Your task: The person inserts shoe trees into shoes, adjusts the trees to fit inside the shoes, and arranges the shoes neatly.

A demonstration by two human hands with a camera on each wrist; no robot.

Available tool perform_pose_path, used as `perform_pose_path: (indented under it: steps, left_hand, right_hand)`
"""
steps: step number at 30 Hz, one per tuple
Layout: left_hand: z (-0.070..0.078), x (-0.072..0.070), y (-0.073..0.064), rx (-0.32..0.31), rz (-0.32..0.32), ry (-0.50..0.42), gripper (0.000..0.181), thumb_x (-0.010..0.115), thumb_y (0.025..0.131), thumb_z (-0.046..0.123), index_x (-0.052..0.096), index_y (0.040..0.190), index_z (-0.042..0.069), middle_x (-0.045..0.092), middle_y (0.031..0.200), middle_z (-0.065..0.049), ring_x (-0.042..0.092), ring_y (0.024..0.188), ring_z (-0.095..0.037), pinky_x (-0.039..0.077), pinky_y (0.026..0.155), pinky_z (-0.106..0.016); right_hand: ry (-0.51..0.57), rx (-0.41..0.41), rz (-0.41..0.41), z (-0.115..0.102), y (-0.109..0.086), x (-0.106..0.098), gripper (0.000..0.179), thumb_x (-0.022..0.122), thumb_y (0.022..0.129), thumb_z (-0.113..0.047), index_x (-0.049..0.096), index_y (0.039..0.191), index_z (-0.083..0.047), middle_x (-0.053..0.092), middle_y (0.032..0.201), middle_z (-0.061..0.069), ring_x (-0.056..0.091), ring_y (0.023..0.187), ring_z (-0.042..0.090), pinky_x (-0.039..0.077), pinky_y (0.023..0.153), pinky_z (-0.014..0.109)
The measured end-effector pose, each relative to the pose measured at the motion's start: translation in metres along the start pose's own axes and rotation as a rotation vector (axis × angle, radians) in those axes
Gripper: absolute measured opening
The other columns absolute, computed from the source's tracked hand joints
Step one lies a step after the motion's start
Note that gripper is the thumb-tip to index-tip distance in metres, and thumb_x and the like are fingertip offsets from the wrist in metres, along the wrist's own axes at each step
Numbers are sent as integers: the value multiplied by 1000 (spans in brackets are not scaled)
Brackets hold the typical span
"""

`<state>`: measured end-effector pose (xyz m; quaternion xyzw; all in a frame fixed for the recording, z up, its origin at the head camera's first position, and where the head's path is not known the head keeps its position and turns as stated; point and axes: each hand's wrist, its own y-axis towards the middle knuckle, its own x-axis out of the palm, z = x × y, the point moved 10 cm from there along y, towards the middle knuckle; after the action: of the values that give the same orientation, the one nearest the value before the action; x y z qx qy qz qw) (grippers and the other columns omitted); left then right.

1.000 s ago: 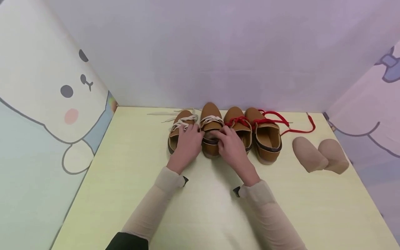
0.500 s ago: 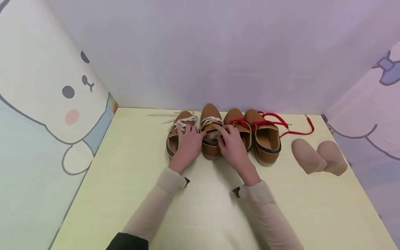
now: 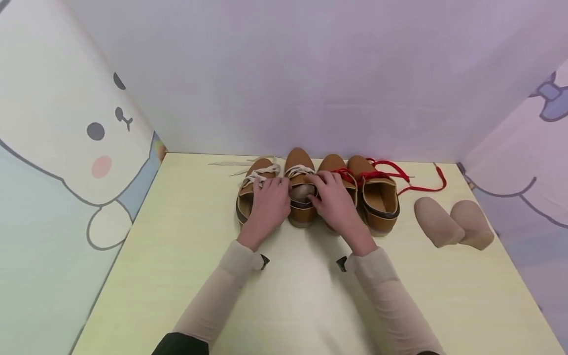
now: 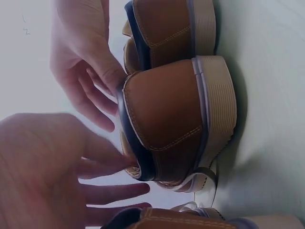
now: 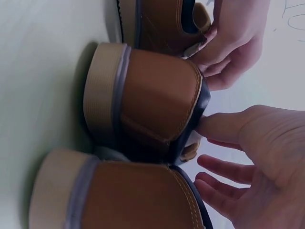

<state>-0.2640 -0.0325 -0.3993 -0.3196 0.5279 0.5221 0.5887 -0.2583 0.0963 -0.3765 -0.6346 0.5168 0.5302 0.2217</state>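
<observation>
A brown shoe with white laces (image 3: 302, 213), second from left, stands between my hands, its toe toward the back wall. A rounded beige shoe insert (image 3: 302, 192) sits in its opening. My left hand (image 3: 268, 204) pinches the left collar edge with thumb and index finger, other fingers extended. My right hand (image 3: 335, 202) has its thumb at the right of the collar, beside the insert, and its index finger close to the laces; its other fingers are loosely extended. In the right wrist view, the thumb (image 5: 221, 126) reaches over the dark collar. Both hands partly cover the neighbouring shoes.
Another white-laced brown shoe (image 3: 245, 204) stands at left, its laces trailing left. Two red-laced shoes, one nearer (image 3: 333, 161) and one farther right (image 3: 379, 224), complete the row. Two beige inserts (image 3: 435, 222) lie at right. The back wall (image 3: 284, 98) rises behind the toes.
My right hand has drawn slightly right, and its fingers have moved off the insert, which shows more fully inside the shoe. The left hand stays at the collar.
</observation>
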Motion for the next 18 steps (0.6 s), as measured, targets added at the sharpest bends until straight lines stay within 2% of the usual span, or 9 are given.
perform_pose_path:
  steps: [2, 8, 13, 18]
  left_hand:
    - [2, -1, 1, 10, 5, -32, 21, 58, 105, 25, 59, 122, 13, 70, 125, -10, 62, 125, -35, 27, 122, -66]
    - [4, 0, 8, 18, -23, -58, 56, 62, 104, 39, 47, 146, 6, 69, 135, -14, 61, 133, -36, 27, 124, -63]
    - [1, 4, 12, -14, -54, -63, 64, 64, 103, 40, 43, 152, 5, 77, 111, -14, 69, 120, -33, 26, 124, -61]
    - [1, 8, 14, -25, -73, -61, 63, 65, 102, 40, 44, 152, 7, 76, 91, -9, 74, 104, -31, 26, 124, -59]
  right_hand:
    - [-25, -25, -2, 0, 1, -2, 51, 78, 94, -15, 61, 142, -9, 59, 138, 19, 50, 129, 40, 51, 106, 55]
    - [-67, -51, -43, 6, 8, 1, 60, 79, 94, -21, 56, 148, -8, 57, 143, 21, 49, 136, 43, 44, 115, 57]
    - [-60, -26, -79, 13, 11, 5, 63, 78, 95, -25, 53, 150, -8, 56, 148, 21, 49, 139, 42, 43, 116, 58]
    - [-62, -10, -102, 17, 11, 7, 65, 77, 95, -27, 51, 152, -10, 55, 150, 21, 50, 139, 43, 43, 114, 61]
